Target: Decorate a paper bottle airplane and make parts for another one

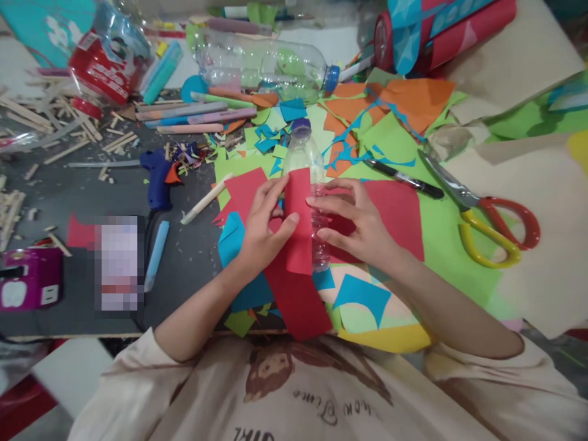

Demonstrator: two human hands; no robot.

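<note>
A small clear plastic bottle [307, 160] with a purple-blue cap lies on the paper-strewn table in front of me. A red paper strip [298, 239] is laid lengthwise over it. My left hand [264, 223] curls round the strip's left edge, thumb pressing on top of the paper. My right hand [356, 220] is on the bottle's right side, fingertips touching the strip and the bottle. A second, wider piece of red paper [298, 300] lies underneath, reaching toward my chest.
Red-and-yellow scissors [487, 217] and a black pen [404, 177] lie to the right. A blue glue gun [158, 177], wooden sticks [59, 122], markers [193, 113], a large clear bottle [266, 67], a red-labelled bottle [103, 61] and several coloured paper scraps [367, 122] crowd the table.
</note>
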